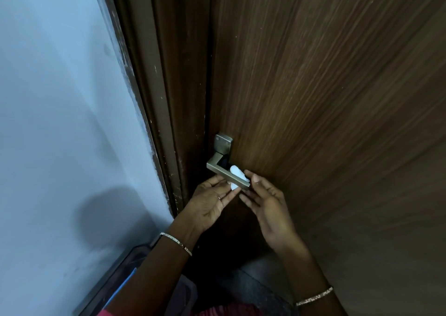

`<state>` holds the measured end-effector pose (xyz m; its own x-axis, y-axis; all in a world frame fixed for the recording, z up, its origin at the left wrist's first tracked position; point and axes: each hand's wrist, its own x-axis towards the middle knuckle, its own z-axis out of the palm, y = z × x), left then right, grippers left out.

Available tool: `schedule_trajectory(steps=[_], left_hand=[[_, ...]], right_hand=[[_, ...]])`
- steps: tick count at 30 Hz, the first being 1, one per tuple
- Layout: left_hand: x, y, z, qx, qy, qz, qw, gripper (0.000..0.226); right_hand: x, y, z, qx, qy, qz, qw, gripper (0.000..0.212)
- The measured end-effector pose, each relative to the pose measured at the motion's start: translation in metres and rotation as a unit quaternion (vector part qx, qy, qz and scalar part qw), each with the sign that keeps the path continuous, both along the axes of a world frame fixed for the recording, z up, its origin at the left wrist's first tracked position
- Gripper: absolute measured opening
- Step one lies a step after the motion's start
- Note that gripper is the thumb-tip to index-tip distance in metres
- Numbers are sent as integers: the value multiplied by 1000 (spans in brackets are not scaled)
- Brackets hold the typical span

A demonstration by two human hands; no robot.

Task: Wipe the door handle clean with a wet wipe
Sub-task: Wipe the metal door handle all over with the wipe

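Observation:
A square-section metal door handle (218,168) juts from the brown wooden door (325,98), with its mounting plate (223,142) above it. A white wet wipe (237,172) is draped over the lever near its free end and hangs down below it. My left hand (210,201) is under the lever, palm up, its fingertips pinching the wipe's lower end. My right hand (268,204) is at the lever's tip, fingers spread, thumb touching the wipe's upper part beside the door.
The dark door frame (166,98) runs down just left of the handle, with a pale blue wall (60,98) beyond it. A dark bin or container (135,279) sits on the floor at the lower left.

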<state>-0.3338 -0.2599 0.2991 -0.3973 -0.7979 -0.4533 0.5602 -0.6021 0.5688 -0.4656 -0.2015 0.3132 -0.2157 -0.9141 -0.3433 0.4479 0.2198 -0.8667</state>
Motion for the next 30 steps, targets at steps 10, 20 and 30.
schedule_trajectory(steps=[10, 20, 30], left_hand=[[27, 2, 12, -87, -165, -47, 981, 32], [42, -4, 11, -50, -134, 15, 990, 37], [43, -6, 22, -35, -123, 1, 992, 68]], right_hand=[[7, -1, 10, -27, 87, -138, 986, 19], [39, 8, -3, -225, 653, -46, 721, 27], [65, -34, 3, -201, 771, 52, 602, 37]])
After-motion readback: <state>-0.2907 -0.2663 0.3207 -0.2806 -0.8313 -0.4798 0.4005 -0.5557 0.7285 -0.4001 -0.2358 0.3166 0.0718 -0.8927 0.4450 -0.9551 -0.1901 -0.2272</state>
